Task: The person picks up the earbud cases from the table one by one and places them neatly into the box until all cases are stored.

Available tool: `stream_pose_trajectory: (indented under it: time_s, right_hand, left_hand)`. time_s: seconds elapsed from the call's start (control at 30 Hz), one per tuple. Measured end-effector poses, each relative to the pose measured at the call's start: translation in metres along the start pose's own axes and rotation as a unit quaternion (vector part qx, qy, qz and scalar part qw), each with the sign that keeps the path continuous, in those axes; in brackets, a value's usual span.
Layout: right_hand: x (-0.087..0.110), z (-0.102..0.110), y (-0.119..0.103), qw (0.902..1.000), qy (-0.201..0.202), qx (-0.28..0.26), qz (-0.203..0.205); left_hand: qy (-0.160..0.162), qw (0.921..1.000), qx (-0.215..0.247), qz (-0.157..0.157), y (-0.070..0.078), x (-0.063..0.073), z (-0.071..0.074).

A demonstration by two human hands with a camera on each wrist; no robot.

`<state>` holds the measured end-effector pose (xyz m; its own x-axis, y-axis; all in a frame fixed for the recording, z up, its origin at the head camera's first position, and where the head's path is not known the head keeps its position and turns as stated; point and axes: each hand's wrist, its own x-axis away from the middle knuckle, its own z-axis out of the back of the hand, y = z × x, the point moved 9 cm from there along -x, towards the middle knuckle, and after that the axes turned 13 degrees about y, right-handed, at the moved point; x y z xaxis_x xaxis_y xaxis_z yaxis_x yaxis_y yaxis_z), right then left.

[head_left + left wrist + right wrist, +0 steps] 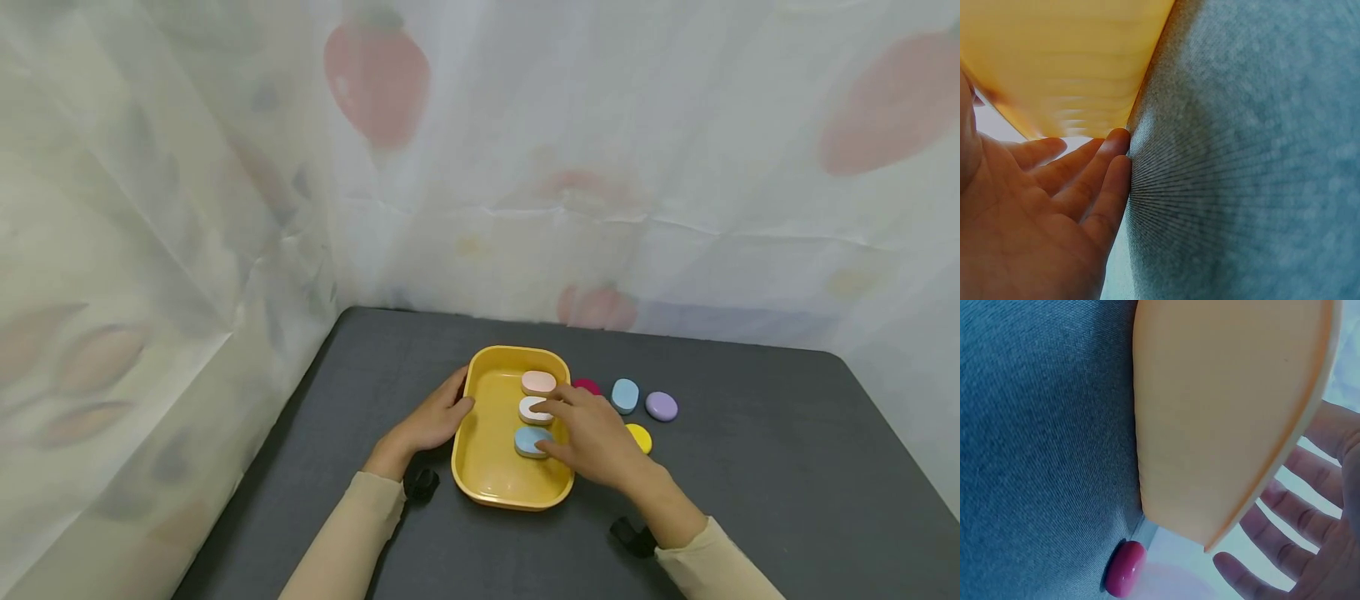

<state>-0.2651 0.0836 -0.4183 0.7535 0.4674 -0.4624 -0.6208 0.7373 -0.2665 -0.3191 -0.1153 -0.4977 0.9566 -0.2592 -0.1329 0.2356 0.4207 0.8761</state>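
A yellow tray [487,492] holds a column of smooth rounded pieces: a pale pink piece [538,382], a white piece [531,412] and a light blue piece [529,442]. At the tray's left side, my left hand [433,421] rests with its thumb at the rim and its fingers extended along the outer wall. My right hand [596,437] reaches over the right rim, fingers spread. Its index fingertip overlaps the white piece and its thumb tip the light blue one. In the right wrist view, the tray wall [1222,412] hides the pieces inside.
Right of the tray on the dark grey table [757,475] lie a magenta piece [587,386], partly hidden by my right hand, another light blue piece [625,396], a purple piece [662,406] and a yellow piece [640,437]. Printed curtains [510,167] hang behind and to the left.
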Motion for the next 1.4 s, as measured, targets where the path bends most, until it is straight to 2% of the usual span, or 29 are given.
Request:
stream_pose_trajectory:
  time_s: [0.37,0.73,0.97,1.13,1.4]
  right_hand:
    - [0.003,0.016,0.008,0.9992,0.037,-0.012,-0.004]
    - [0.009,0.024,0.023,0.9985,0.027,-0.009,-0.047]
    - [0.014,0.029,0.037,0.9969,0.019,-0.005,-0.076]
    - [0.017,0.030,0.044,0.9966,0.017,-0.004,-0.080]
    - [0.025,0.033,0.054,0.9966,0.022,0.008,-0.079]
  left_hand:
    - [-0.005,1.0000,0.000,0.001,-0.003,0.000,-0.002]
    - [-0.007,0.9999,0.005,0.009,-0.003,0.000,-0.001]
    - [0.001,1.0000,-0.006,0.001,-0.001,0.000,0.000]
    - [-0.002,1.0000,0.002,-0.003,-0.001,-0.001,0.000]
    - [0.002,1.0000,-0.001,0.009,-0.001,0.000,0.001]
